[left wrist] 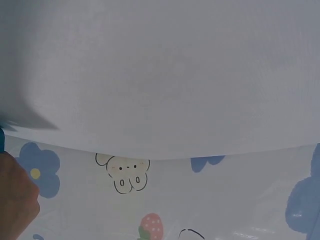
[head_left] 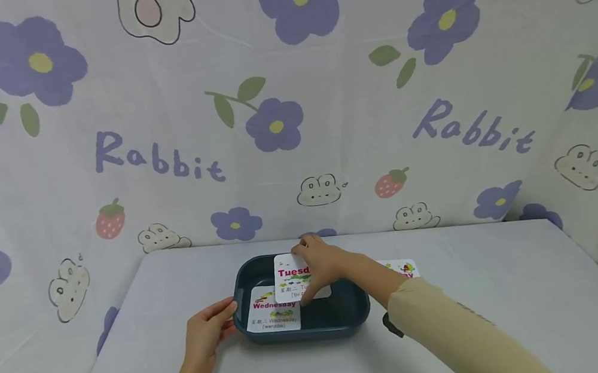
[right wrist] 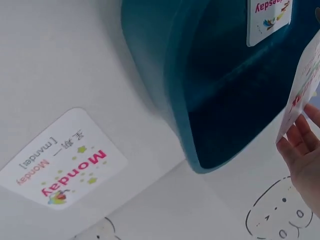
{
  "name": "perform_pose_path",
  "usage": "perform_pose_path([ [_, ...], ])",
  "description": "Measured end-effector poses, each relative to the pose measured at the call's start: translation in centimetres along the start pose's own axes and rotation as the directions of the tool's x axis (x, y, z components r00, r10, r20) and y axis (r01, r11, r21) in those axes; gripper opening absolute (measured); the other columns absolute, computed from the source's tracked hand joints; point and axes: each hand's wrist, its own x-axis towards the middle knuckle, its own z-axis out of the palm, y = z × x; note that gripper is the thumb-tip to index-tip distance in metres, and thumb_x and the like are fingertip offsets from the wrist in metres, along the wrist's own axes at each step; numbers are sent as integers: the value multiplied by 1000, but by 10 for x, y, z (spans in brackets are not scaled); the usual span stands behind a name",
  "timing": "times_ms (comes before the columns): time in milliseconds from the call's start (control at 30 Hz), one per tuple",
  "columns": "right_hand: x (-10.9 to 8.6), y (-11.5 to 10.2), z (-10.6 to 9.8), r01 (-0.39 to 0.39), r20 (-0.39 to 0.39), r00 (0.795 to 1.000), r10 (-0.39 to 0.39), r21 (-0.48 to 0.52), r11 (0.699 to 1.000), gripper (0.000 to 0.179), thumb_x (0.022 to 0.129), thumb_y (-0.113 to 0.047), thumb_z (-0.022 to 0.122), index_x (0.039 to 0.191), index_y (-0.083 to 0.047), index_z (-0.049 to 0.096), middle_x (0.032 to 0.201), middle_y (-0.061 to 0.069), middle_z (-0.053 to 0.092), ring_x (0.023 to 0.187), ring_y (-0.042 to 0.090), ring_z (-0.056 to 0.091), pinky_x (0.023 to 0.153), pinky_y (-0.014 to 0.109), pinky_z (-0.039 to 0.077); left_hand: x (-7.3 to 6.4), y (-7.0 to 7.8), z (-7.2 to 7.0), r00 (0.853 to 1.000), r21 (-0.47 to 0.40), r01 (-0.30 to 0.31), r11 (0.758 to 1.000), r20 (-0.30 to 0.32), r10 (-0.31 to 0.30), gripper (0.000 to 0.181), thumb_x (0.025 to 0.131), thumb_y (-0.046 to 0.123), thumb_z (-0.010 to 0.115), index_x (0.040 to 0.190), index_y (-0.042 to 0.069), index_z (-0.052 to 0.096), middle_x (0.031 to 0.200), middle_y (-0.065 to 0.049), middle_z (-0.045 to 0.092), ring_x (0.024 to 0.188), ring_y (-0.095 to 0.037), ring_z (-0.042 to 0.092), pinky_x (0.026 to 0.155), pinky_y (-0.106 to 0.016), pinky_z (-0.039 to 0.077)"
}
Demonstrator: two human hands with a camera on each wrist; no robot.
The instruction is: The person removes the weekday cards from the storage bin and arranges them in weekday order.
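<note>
A dark teal plastic basin [head_left: 340,330] stands on the white table, and my left hand [head_left: 207,333] grips its left rim between thumb and fingers. Over the basin, my right hand [head_left: 324,263] holds a Tuesday card [head_left: 288,289] by its edges, thumb at the lower side and fingers at the top. Inside the basin at the left lies a Wednesday card [head_left: 273,321], face up. A Monday card [right wrist: 70,160] lies flat on the table to the right of the basin; in the head view my right forearm partly covers it.
The white tabletop [head_left: 503,287] extends on both sides of the basin. Behind it hangs a cloth backdrop [head_left: 319,112] printed with flowers, rabbits and strawberries. A small black object [head_left: 392,325] shows beneath my right forearm.
</note>
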Motion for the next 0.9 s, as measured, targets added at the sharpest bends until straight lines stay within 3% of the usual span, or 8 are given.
perform_pose_path([
  [233, -17, 12, -12, -19, -57, 998, 16, -46, 999, 102, 53, -53, 84, 134, -8, 43, 128, 10, 40, 107, 21, 39, 89, 38, 47, -32, 31, 7, 1000, 9, -8, 1000, 22, 7, 42, 78, 22, 74, 112, 0, 64, 90, -7, 68, 64, -11, 61, 59, -21, 53],
  [333, -25, 19, -18, -50, -71, 996, 44, -84, 995, 103, 52, -57, 83, 134, -10, 43, 125, 8, 41, 103, 18, 39, 84, 34, 48, -39, 37, 10, 999, 24, -23, 999, 23, 23, 38, 82, 18, 70, 113, -3, 63, 90, -8, 69, 63, -10, 60, 58, -21, 53],
  [533, -42, 36, -27, -125, -74, 990, 120, -61, 990, 101, 52, -54, 83, 134, -10, 42, 124, 10, 43, 102, 20, 41, 82, 38, 50, -40, 37, 10, 1000, 54, 1, 999, 11, -2, 36, 82, 19, 70, 113, 0, 64, 86, -3, 67, 64, -11, 59, 59, -21, 53],
  [900, -76, 84, -27, -173, -81, 982, 172, -3, 985, 99, 52, -51, 83, 132, -8, 44, 121, 12, 43, 99, 22, 41, 77, 36, 52, -47, 34, 9, 1000, 41, 26, 999, 2, -26, 41, 83, 20, 70, 116, -1, 61, 87, -2, 67, 66, -13, 58, 60, -21, 53],
])
